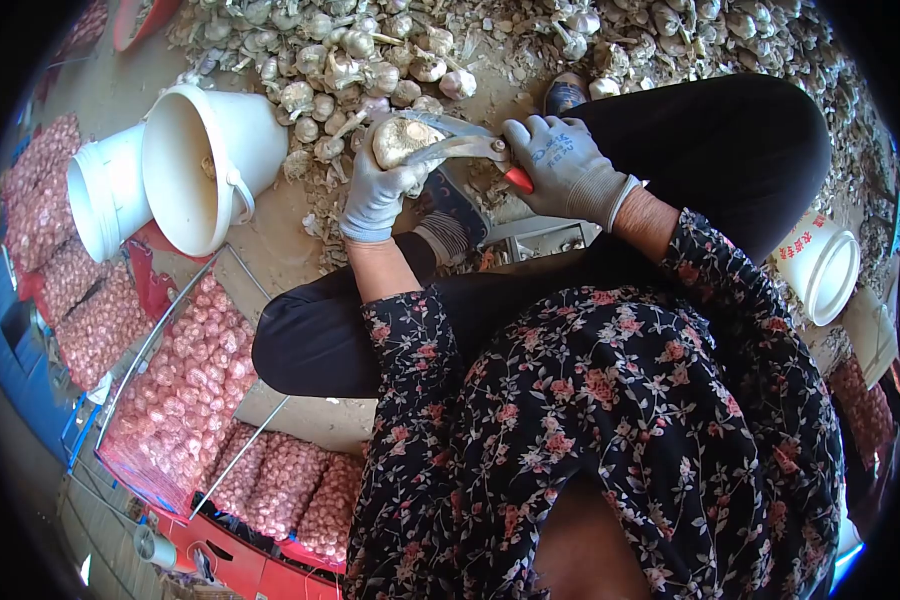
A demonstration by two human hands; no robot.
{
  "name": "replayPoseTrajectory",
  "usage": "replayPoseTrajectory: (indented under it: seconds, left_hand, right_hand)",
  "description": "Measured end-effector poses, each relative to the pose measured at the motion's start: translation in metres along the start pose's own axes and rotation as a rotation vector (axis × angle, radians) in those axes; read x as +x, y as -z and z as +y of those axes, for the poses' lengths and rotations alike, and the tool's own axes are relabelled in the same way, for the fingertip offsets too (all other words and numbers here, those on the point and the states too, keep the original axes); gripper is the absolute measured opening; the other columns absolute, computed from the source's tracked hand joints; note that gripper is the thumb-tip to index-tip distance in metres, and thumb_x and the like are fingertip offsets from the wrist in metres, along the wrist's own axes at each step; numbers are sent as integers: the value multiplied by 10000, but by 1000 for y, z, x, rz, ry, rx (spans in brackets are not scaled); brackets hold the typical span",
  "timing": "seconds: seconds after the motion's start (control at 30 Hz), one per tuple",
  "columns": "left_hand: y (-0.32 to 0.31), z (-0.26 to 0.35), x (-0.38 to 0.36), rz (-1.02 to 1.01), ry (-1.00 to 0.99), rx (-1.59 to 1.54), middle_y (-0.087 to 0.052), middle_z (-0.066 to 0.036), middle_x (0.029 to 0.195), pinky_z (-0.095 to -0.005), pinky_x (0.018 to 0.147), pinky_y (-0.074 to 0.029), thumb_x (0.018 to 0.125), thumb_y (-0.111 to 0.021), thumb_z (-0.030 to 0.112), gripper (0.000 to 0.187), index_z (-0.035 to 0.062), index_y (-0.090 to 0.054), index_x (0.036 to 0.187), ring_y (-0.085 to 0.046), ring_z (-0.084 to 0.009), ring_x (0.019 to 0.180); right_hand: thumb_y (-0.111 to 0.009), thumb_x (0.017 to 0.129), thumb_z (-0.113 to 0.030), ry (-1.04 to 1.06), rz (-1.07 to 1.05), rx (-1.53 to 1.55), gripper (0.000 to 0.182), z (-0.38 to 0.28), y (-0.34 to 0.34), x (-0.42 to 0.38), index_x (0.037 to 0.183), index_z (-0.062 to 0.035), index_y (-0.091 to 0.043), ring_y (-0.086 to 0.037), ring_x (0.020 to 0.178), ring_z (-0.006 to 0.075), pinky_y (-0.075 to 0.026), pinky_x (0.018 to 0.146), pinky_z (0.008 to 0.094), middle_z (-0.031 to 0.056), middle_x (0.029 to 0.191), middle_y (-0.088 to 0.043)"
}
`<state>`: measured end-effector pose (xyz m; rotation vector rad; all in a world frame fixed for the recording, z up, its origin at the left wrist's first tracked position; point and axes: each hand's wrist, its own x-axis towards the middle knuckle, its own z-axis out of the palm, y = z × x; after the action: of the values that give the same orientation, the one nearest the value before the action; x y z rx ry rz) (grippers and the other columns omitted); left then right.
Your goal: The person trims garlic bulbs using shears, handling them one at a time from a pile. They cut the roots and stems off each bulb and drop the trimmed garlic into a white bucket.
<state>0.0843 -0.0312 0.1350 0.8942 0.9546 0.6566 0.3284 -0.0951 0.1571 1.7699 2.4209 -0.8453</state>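
My left hand [382, 185], in a pale grey work glove, grips a large garlic bulb [402, 142]. The fingers wrap its left and lower sides. In my right hand [565, 165], gloved the same way, are shears [475, 144] with red-orange handles. Their metal blades reach left and spread around the bulb, one along its upper edge and one along its lower right. The handles are mostly hidden inside the right glove. Just beyond my hands lies a big heap of garlic bulbs [370, 60] with dry stalks and skins.
Two white buckets [215, 170] lie tipped at the left. Net sacks of garlic [185, 385] stand at lower left beside a metal frame [135, 370]. Another white bucket [820, 270] with red lettering is at the right. My bent knees [315, 340] flank the work.
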Motion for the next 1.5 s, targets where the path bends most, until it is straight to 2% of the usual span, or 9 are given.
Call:
replayPoseTrajectory:
  seconds: [0.07,0.53,0.73,0.87,1.07,1.17,1.33,1.43,1.5]
  left_hand:
    - [-1,3,-1,2,-12,4,-599,-94,1017,-283,735,-536,577,-792,320,727,5,-487,1157,-614,-163,869]
    - [-3,6,1,-22,53,-11,-602,-105,1045,-316,823,-535,577,-734,242,693,-10,-488,1174,-619,-188,936]
    - [-11,11,-3,-28,52,-70,-602,-114,1050,-329,836,-532,585,-682,193,652,-20,-491,1171,-614,-196,956]
    - [-5,10,0,-36,99,23,-603,-110,1047,-338,849,-529,593,-684,194,644,-14,-493,1172,-614,-193,958]
    - [2,4,4,-37,162,3,-628,-93,979,-257,653,-528,615,-684,183,575,-16,-525,1130,-631,-144,820]
    - [7,0,5,-141,174,-92,-632,-100,954,-209,477,-448,636,-675,159,576,-18,-509,1158,-592,-115,667]
    - [10,-5,2,-48,141,-57,-628,-97,980,-199,495,-456,630,-681,164,608,-8,-495,1183,-600,-110,689]
    - [1,2,6,-195,221,21,-613,-87,1024,-187,545,-483,614,-720,179,649,-5,-490,1193,-624,-121,837]
    - [1,-2,1,-88,142,0,-596,-80,1050,-187,549,-487,613,-716,159,642,1,-491,1194,-606,-115,838]
  right_hand:
    - [-546,843,-392,65,90,-55,435,3,-3,0,1061,-22,-478,-600,843,315,-448,738,468,159,904,-577]
    - [-578,807,-296,-33,-76,75,373,-4,-12,-3,1062,-54,-451,-593,847,306,-442,776,430,132,886,-569]
    - [-554,832,-382,58,158,-5,408,1,-13,-2,1017,-26,-484,-604,839,321,-446,759,469,141,858,-579]
    - [-591,793,-299,13,-12,79,370,0,-19,-1,1024,-45,-453,-590,828,309,-443,739,429,122,862,-569]
    - [-580,819,-253,-57,-8,244,301,1,-36,1,972,-32,-444,-611,711,357,-483,650,451,161,803,-599]
    - [-585,825,-240,-69,24,294,292,5,-40,0,977,-34,-443,-610,718,372,-488,660,458,187,821,-605]
    - [-593,826,-248,-78,48,326,302,5,-29,-11,997,-45,-449,-610,770,369,-488,689,457,200,856,-604]
    - [-594,831,-259,-29,2,171,323,2,-23,-3,1022,-41,-451,-612,814,359,-490,706,446,198,888,-602]
    - [-564,845,-277,4,34,267,298,1,-32,-2,956,-20,-463,-626,762,370,-501,669,454,203,793,-617]
